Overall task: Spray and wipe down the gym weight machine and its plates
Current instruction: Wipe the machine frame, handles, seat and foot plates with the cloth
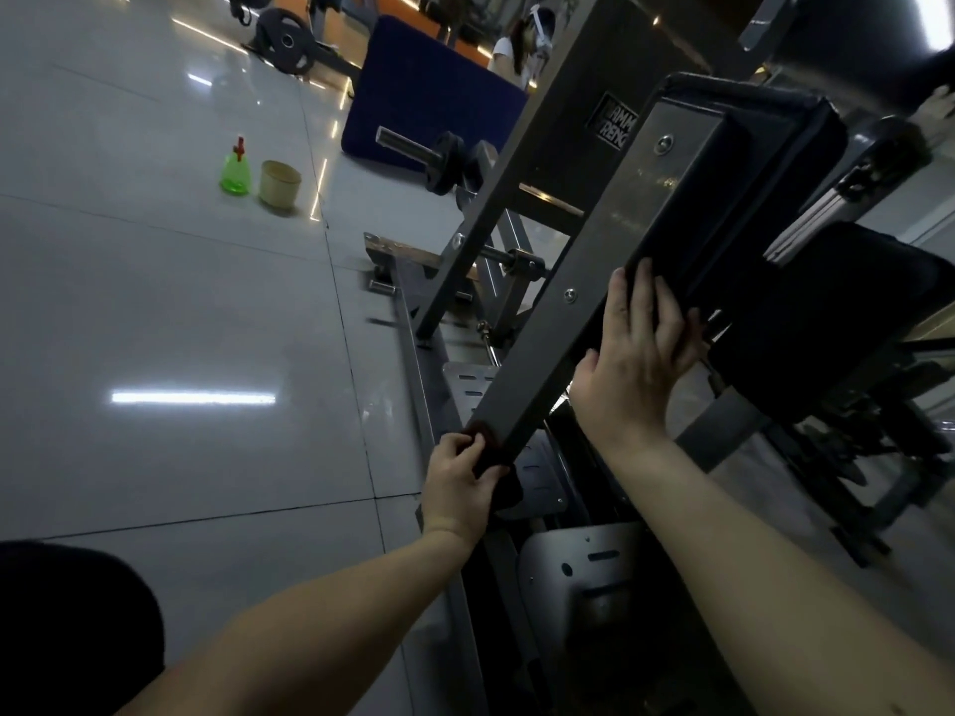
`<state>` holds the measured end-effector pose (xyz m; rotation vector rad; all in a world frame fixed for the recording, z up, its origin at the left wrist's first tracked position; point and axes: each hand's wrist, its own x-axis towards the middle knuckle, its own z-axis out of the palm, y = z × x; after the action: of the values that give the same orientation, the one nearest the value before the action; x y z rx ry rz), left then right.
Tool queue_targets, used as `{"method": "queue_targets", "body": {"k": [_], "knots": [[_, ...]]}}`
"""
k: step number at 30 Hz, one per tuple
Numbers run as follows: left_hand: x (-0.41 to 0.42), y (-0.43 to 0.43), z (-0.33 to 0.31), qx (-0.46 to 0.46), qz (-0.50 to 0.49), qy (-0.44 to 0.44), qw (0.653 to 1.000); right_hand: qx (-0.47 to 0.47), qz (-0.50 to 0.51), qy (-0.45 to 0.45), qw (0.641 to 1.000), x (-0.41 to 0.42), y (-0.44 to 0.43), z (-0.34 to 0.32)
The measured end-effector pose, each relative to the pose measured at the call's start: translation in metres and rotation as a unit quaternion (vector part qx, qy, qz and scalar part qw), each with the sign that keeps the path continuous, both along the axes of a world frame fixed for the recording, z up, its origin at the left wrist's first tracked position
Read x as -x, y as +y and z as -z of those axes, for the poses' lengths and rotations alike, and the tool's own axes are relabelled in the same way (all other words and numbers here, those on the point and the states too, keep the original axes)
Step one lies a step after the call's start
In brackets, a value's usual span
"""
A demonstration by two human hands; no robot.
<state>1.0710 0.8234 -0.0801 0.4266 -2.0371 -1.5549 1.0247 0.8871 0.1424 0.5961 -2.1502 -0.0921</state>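
The grey weight machine fills the right half; its slanted steel beam (563, 281) runs from upper right down to the lower middle. My left hand (457, 483) presses a dark reddish cloth (493, 459) around the beam's lower end. My right hand (638, 354) lies flat with fingers spread on the lower edge of the machine's black pad (734, 188). A black weight plate (447, 162) sits on a chrome peg behind the beam. A green spray bottle (235, 170) with a red nozzle stands on the floor, far left, out of reach.
A cream cup (279, 184) stands beside the spray bottle on the glossy tiled floor (181, 312). A blue mat (424, 95) leans behind the machine. Another person (522, 41) stands far back. Perforated metal plates (584, 565) and frame rails lie below the beam.
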Motion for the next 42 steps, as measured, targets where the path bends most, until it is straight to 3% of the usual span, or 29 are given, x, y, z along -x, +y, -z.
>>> {"method": "queue_targets", "body": {"k": [6, 9, 11, 16, 21, 24, 27, 30, 33, 37, 42], "knots": [[0.028, -0.014, -0.1, 0.031, -0.044, 0.158, 0.986, 0.031, -0.023, -0.003, 0.999, 0.0, -0.004, 0.0], [0.034, -0.01, -0.086, 0.066, -0.049, 0.181, 0.98, 0.043, -0.036, 0.002, 0.998, 0.003, -0.003, 0.006], [0.029, -0.008, -0.048, 0.075, -0.036, 0.15, 0.985, 0.051, -0.045, 0.007, 0.998, 0.007, -0.002, 0.013], [-0.007, 0.005, 0.064, 0.026, 0.03, -0.04, 0.998, 0.048, -0.067, 0.033, 0.996, 0.016, 0.005, 0.024], [-0.012, 0.016, 0.063, -0.026, 0.005, -0.1, 0.995, 0.035, -0.058, 0.038, 0.997, 0.02, 0.007, 0.026], [0.0, 0.011, 0.025, -0.022, -0.017, -0.016, 0.999, 0.045, -0.05, 0.043, 0.997, 0.018, 0.003, 0.027], [0.017, 0.005, -0.009, 0.038, -0.035, 0.098, 0.994, 0.052, -0.046, 0.058, 0.996, 0.019, 0.0, 0.028], [0.02, 0.001, 0.01, 0.077, -0.021, 0.127, 0.989, 0.052, -0.044, 0.065, 0.996, 0.02, 0.001, 0.03], [0.004, 0.007, 0.068, 0.069, 0.013, 0.043, 0.997, 0.057, -0.051, 0.076, 0.994, 0.021, 0.002, 0.031], [-0.018, 0.013, 0.129, 0.046, 0.056, -0.13, 0.989, 0.058, -0.058, 0.085, 0.993, 0.024, 0.002, 0.032], [-0.025, 0.013, 0.128, -0.001, 0.075, -0.171, 0.982, 0.046, -0.045, 0.082, 0.995, 0.023, 0.002, 0.033]]}}
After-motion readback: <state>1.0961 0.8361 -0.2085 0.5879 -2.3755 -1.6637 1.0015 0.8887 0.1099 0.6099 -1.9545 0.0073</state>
